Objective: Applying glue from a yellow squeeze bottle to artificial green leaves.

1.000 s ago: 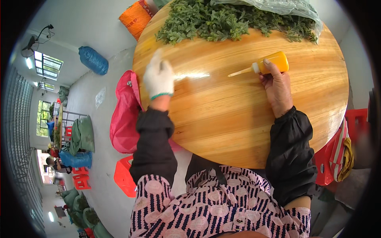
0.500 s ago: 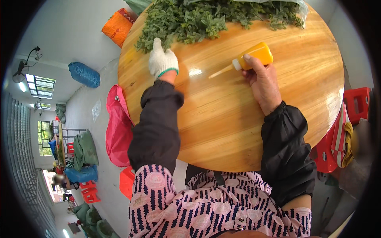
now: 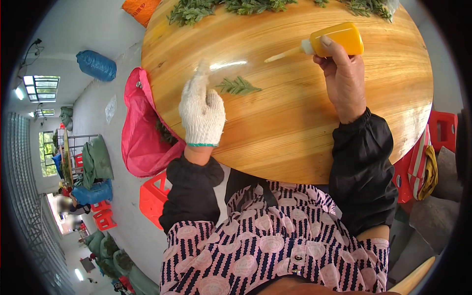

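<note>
My left hand (image 3: 202,110), in a white knit glove with a green cuff, is over the left part of the round wooden table (image 3: 275,132). Its forefinger stretches forward, slightly blurred, and the thumb stands apart from it. Just right of the thumb, a single green artificial sprig (image 3: 239,86) lies on the wood; whether the glove touches it I cannot tell. Bare, my right hand (image 3: 344,81) grips a yellow squeeze bottle (image 3: 346,38), tilted with its long pale nozzle pointing left and down. Green sprigs (image 3: 255,5) are heaped along the far edge.
A pink bag (image 3: 142,142) with greenery inside hangs at the table's left edge. Red stools (image 3: 153,199) stand on both sides. On the floor to the left lies a blue sack (image 3: 97,65), and an orange sack (image 3: 140,10) is beyond the table. People are in the left background.
My left hand has drawn back from the heap toward me, and one sprig now lies apart beside it. The right hand has shifted right with the bottle. The view has tilted nearer.
</note>
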A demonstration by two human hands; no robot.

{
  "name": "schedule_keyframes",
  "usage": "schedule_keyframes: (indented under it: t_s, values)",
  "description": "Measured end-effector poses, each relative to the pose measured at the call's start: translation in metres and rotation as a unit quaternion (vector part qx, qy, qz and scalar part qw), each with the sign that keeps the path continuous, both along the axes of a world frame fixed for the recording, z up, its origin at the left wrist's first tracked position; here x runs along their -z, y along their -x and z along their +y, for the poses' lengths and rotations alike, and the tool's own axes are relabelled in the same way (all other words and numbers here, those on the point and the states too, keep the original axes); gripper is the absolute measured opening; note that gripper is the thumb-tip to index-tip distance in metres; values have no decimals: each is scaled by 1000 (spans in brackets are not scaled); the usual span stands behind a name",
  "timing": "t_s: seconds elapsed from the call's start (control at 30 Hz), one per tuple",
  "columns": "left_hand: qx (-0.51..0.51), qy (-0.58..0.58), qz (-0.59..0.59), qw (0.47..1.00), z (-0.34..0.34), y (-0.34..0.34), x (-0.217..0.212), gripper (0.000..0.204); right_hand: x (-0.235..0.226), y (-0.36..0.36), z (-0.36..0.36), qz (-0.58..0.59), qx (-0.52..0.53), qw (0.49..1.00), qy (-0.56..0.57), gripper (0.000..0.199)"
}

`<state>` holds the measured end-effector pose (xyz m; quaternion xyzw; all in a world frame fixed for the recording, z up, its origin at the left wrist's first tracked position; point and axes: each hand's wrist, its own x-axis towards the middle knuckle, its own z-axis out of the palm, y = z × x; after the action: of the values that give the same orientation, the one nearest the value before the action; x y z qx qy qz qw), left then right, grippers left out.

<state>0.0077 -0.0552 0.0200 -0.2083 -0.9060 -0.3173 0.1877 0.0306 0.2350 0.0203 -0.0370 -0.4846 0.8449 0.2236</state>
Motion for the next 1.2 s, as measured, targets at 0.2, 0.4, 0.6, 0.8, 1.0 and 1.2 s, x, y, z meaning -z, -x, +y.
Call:
schedule_keyframes:
  t_s: [0.2,0.4,0.6,0.8,1.0,1.2]
  values:
    - [-89,-70,83,990,28,-12,7,47,-7,-10,-19,24,-20,997,-65,22]
    - [-78,-48,20,996,42,-13,17,58,-15,-19,-41,32,-36,995,-83,19]
    - [-83,50,58,994,39,-11,25,61,-19,-23,-59,12,-79,986,-147,42]
    - [-65,43,69,995,40,-11,23,57,-11,-21,-68,13,-83,982,-172,56]
    - [-73,68,36,994,41,-13,19,52,-6,-16,-71,25,-84,984,-153,60]
    - [-71,88,35,993,41,-14,16,48,-9,-17,-68,25,-82,980,-178,57]
